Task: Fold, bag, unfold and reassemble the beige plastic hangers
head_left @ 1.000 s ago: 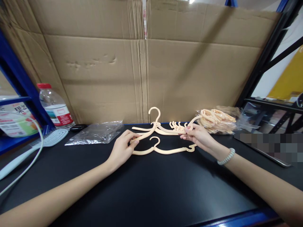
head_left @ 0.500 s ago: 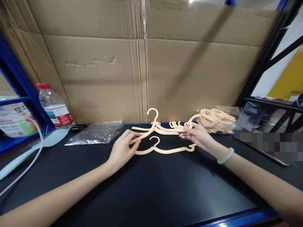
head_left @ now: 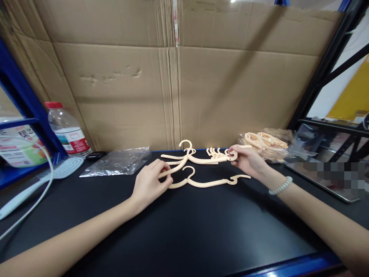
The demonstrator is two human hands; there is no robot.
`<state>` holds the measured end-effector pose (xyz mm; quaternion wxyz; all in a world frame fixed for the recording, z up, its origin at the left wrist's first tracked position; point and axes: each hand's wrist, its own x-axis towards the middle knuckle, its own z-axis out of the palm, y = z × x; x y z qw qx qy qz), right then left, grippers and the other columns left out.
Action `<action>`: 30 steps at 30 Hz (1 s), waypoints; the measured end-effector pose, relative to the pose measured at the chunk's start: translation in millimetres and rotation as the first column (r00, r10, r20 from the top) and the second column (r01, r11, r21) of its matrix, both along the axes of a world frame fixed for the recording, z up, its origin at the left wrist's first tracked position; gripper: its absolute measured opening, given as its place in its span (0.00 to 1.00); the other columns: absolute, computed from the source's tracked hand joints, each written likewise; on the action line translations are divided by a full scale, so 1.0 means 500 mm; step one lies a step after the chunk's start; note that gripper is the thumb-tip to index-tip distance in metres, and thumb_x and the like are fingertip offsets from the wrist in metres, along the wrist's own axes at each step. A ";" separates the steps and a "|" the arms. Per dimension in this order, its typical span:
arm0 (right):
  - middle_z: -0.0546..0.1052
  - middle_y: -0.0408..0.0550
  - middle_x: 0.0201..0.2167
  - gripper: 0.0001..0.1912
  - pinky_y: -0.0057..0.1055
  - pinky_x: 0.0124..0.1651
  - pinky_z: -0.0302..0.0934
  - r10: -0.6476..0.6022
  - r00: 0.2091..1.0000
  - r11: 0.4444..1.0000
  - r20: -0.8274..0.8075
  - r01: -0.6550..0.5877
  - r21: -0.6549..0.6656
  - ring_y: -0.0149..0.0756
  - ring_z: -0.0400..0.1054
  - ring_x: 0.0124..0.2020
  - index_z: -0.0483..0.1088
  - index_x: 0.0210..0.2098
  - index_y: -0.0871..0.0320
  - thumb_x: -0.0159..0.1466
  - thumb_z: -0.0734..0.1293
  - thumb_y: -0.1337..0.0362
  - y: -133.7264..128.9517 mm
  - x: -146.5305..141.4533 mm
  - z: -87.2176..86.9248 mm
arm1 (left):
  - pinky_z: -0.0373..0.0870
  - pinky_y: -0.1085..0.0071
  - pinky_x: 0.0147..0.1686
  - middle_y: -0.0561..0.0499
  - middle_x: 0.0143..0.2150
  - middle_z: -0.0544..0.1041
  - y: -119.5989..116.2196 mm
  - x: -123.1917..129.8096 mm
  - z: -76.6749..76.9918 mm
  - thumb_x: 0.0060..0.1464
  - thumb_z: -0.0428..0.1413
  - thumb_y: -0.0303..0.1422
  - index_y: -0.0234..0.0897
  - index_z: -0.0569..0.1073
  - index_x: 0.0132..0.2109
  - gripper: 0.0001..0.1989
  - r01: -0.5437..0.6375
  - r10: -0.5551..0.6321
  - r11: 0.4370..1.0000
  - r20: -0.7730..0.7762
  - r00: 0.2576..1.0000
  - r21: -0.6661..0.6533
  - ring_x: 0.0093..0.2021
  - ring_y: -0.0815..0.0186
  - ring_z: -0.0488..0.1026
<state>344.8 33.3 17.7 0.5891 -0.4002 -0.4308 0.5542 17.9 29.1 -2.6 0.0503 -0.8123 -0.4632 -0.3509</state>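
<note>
A cream plastic clothes hanger (head_left: 201, 160) is held between both hands, its hook upward. My left hand (head_left: 151, 181) pinches its left arm, thumb below and fingers above. My right hand (head_left: 248, 161) grips its right end, where a curved end piece sticks out to the right past the fingers. On the table in front lies a second cream hanger (head_left: 207, 184), its left tip hidden by my left hand. Behind the held one, another hanger (head_left: 172, 157) is partly covered. Several small cream hooks (head_left: 213, 152) sit by my right hand.
A flat clear plastic bag (head_left: 115, 161) lies at left, near a red-capped bottle (head_left: 69, 130) and a pale blue hairbrush (head_left: 62, 169). At right are bagged folded hangers (head_left: 265, 142) and a flat tablet-like device (head_left: 325, 181). A cardboard wall (head_left: 115, 96) stands behind.
My right hand has shifted slightly right along with the hanger's end. That end piece tilted up before and now points nearly level. The hanger's hook sits a little lower.
</note>
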 end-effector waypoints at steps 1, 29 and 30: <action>0.70 0.40 0.22 0.09 0.23 0.24 0.58 0.012 1.000 1.000 0.010 -0.012 -0.002 0.25 0.63 0.24 0.72 0.26 0.58 0.51 0.73 0.60 0.005 0.013 0.003 | 0.61 0.69 0.32 0.57 0.28 0.69 -0.002 0.001 0.002 0.46 0.51 0.28 0.40 0.66 0.33 0.04 -0.001 0.001 1.000 -0.006 1.000 -0.007 0.29 0.66 0.68; 0.73 0.47 0.34 0.16 0.29 0.35 0.60 0.273 0.124 0.808 0.954 -0.568 -0.157 0.31 0.67 0.32 0.75 0.30 0.60 0.53 0.71 0.52 -0.002 0.086 0.034 | 0.60 0.63 0.35 0.53 0.24 0.64 0.014 -0.052 0.063 0.38 0.48 0.25 0.40 0.55 0.26 0.08 0.547 -0.560 0.814 -0.517 0.647 -0.196 0.25 0.63 0.60; 0.73 0.47 0.34 0.16 0.29 0.36 0.60 0.268 0.118 0.805 0.956 -0.573 -0.155 0.33 0.68 0.33 0.74 0.30 0.60 0.53 0.71 0.52 -0.001 0.087 0.032 | 0.60 0.63 0.35 0.53 0.24 0.64 0.014 -0.052 0.063 0.38 0.48 0.25 0.40 0.56 0.26 0.08 0.550 -0.562 0.812 -0.515 0.648 -0.195 0.25 0.63 0.60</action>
